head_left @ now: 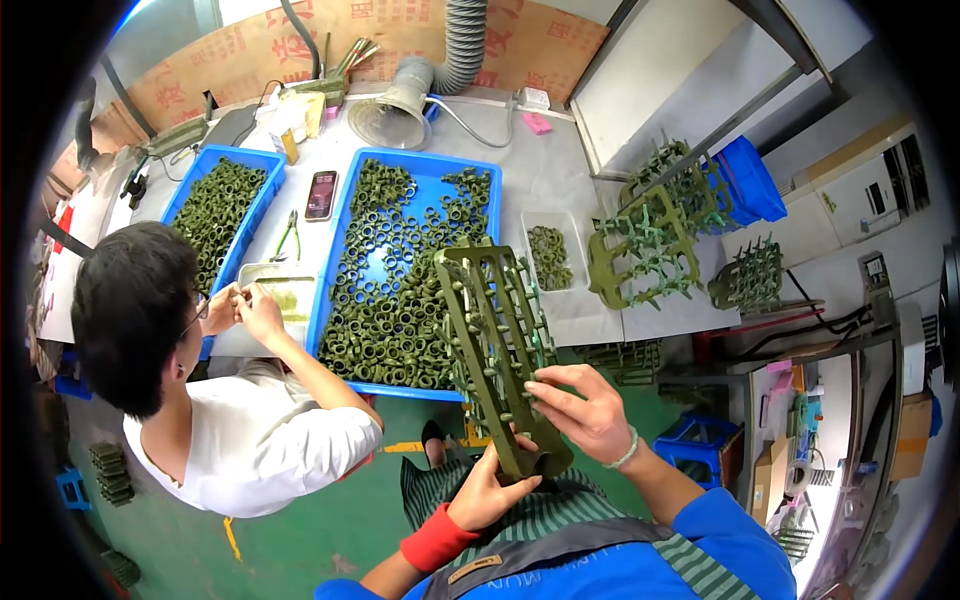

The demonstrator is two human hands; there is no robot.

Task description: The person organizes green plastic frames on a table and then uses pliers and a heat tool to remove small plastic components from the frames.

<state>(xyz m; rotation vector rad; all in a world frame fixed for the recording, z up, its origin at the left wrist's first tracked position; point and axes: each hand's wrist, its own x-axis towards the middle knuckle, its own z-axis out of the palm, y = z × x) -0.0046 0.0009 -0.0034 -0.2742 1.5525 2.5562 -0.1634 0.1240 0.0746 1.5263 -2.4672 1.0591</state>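
I hold a long dark green frame (497,345) with short pegs and small ring parts along its bars, tilted up over the table edge. My left hand (487,488) grips its lower end from below. My right hand (583,403) pinches the frame's right bar near the bottom, a pale bead bracelet on the wrist. Just beyond the frame lies a large blue tray (418,165) full of green ring parts (395,290).
A seated person in a white shirt (245,440) works with both hands over a small tray (280,285) at the left. A second blue tray (215,210) of rings, a phone (321,195), pliers (288,235), a clear tub (549,255), more green frames (645,240) and an exhaust hose (420,85) stand on the table.
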